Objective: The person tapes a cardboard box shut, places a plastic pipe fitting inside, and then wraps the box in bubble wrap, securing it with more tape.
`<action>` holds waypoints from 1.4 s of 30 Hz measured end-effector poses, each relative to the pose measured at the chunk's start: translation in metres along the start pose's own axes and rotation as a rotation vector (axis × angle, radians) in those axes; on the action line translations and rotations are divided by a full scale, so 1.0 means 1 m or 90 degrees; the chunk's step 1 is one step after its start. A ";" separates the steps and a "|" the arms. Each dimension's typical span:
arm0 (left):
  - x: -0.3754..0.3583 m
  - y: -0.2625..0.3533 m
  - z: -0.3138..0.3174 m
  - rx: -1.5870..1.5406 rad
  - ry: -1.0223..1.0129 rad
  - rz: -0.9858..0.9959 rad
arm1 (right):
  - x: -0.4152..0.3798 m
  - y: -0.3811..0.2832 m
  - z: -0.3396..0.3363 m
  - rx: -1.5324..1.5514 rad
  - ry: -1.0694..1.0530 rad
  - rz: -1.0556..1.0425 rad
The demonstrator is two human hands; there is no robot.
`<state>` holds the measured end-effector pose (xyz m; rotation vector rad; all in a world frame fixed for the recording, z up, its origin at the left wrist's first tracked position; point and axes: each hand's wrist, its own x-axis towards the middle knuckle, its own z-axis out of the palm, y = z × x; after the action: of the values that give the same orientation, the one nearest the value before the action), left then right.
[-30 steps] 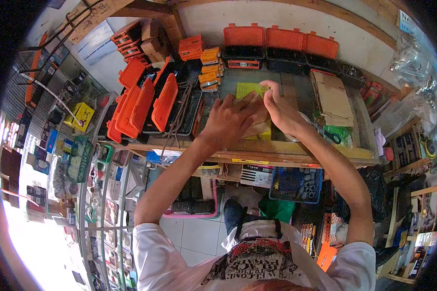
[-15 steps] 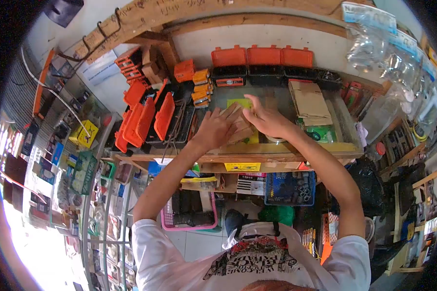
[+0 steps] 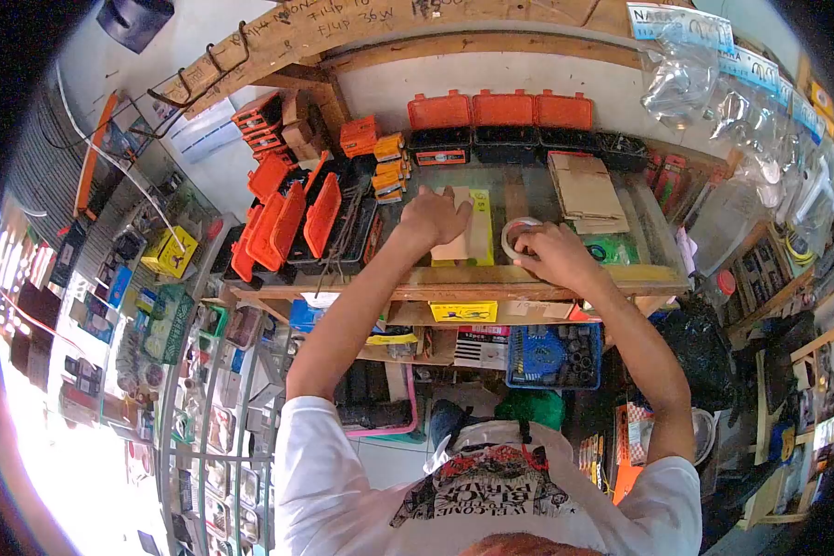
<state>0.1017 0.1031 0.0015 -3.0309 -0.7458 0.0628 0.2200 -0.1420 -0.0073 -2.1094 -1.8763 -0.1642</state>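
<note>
My left hand [image 3: 435, 221] lies over a small piece of brown cardboard [image 3: 451, 249], its fingers stretched out and resting on the far part. Beneath the cardboard is a yellow-green sheet or packet [image 3: 481, 227] on the glass-topped counter. To the right, my right hand [image 3: 558, 255] pinches the near right rim of a roll of tape [image 3: 510, 243], which touches the glass. Part of the roll is covered by the fingers.
Open orange-lidded boxes [image 3: 287, 222] stand at the left and along the back [image 3: 473, 112]. Small orange boxes [image 3: 390, 167] are stacked behind my left hand. Folded cardboard [image 3: 588, 193] lies at the right. A blue basket [image 3: 552, 378] sits below the counter's wooden edge [image 3: 528, 275].
Both hands were together over the cardboard. The right hand has moved right and down and taken hold of the tape roll; the left stays at the cardboard, which now lies flatter.
</note>
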 end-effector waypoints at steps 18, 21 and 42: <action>-0.023 0.006 -0.015 -0.039 0.101 -0.010 | -0.072 -0.041 -0.063 0.464 0.360 -0.023; -0.034 0.012 -0.018 -0.063 0.151 -0.014 | -0.079 -0.049 -0.069 0.450 0.336 -0.010; -0.161 0.096 -0.066 -0.713 0.432 0.279 | -0.085 -0.075 -0.059 0.381 0.412 -0.051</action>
<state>0.0062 -0.0570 0.0702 -3.5804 0.0212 -1.8165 0.1417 -0.2334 0.0357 -1.3620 -1.3885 -0.2325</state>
